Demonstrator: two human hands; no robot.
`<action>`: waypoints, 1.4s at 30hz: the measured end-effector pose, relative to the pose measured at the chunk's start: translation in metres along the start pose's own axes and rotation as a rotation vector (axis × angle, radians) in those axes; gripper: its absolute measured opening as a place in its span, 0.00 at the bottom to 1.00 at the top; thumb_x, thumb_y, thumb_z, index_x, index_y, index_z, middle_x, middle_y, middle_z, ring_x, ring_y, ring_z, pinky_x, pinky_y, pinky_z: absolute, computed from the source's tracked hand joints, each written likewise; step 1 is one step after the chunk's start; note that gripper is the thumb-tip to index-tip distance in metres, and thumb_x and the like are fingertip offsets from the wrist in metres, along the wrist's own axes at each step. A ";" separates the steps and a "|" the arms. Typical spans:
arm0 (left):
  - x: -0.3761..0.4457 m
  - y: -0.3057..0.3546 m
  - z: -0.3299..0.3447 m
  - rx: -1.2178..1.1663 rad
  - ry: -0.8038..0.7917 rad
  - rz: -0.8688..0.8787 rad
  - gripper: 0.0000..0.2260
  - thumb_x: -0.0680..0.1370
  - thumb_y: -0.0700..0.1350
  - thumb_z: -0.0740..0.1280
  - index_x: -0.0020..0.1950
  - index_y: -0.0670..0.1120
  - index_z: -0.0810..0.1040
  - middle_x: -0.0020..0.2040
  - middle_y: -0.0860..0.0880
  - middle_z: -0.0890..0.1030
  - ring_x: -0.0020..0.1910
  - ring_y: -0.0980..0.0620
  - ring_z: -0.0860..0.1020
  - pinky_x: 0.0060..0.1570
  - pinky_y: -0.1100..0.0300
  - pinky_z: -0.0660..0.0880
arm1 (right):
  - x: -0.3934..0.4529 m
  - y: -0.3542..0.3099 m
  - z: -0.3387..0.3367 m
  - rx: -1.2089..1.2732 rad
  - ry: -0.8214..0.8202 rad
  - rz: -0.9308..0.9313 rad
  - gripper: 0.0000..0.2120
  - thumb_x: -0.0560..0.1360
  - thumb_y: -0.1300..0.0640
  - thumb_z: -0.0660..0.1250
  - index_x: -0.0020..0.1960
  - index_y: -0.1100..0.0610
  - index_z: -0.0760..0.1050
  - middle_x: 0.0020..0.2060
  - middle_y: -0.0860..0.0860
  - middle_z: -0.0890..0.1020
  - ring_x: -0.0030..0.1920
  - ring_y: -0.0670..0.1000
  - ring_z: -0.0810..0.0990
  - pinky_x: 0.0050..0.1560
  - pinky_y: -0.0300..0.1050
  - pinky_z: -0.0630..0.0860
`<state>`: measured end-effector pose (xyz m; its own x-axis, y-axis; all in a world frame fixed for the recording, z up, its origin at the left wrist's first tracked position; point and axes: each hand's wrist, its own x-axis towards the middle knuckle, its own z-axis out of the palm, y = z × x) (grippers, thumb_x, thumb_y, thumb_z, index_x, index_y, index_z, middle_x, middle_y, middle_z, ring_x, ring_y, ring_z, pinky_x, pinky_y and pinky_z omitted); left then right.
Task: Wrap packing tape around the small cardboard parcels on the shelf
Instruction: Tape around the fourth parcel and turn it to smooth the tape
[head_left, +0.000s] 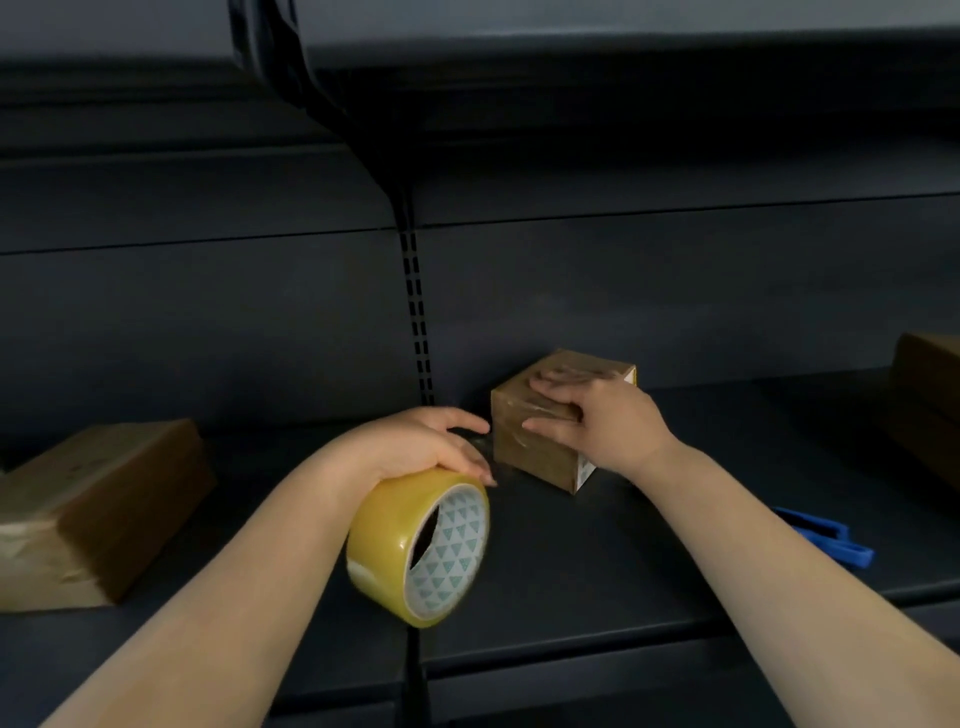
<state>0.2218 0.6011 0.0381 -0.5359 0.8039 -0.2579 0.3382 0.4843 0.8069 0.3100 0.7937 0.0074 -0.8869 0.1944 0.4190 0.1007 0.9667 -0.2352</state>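
Left hand (421, 441) holds tape roll (421, 545) — right hand (597, 421) grips parcel (540, 452).

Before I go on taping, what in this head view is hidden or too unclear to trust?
- Top of the small parcel: partly covered by the right hand.
- Tape strand between tape roll and parcel: too faint and blurred to trace.
- Left parcel and right parcel: cut off by the frame edges.
- Blue tool: partly behind the right forearm, kind unclear.
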 end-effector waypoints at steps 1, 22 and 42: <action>-0.004 -0.003 -0.003 -0.016 0.023 0.023 0.25 0.73 0.33 0.68 0.69 0.45 0.67 0.41 0.51 0.84 0.41 0.59 0.82 0.45 0.70 0.75 | 0.002 -0.002 0.002 -0.028 0.007 -0.015 0.26 0.75 0.41 0.63 0.70 0.50 0.68 0.70 0.46 0.70 0.71 0.46 0.65 0.71 0.47 0.60; -0.030 -0.029 -0.019 -0.295 0.488 0.193 0.24 0.72 0.32 0.68 0.63 0.51 0.71 0.36 0.51 0.85 0.37 0.57 0.84 0.40 0.65 0.77 | 0.005 -0.036 0.018 0.124 0.025 -0.055 0.25 0.72 0.44 0.68 0.67 0.51 0.72 0.68 0.46 0.72 0.72 0.44 0.63 0.72 0.49 0.58; -0.093 -0.049 -0.040 -0.456 0.544 0.374 0.25 0.64 0.37 0.68 0.60 0.52 0.75 0.35 0.50 0.85 0.37 0.57 0.83 0.34 0.69 0.78 | -0.034 -0.061 -0.012 0.484 0.200 -0.165 0.23 0.72 0.44 0.68 0.65 0.46 0.70 0.61 0.41 0.73 0.69 0.44 0.66 0.72 0.42 0.56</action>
<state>0.2242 0.4886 0.0436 -0.7913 0.5471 0.2730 0.2836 -0.0672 0.9566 0.3395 0.7300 0.0182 -0.7655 0.1198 0.6322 -0.2937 0.8091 -0.5091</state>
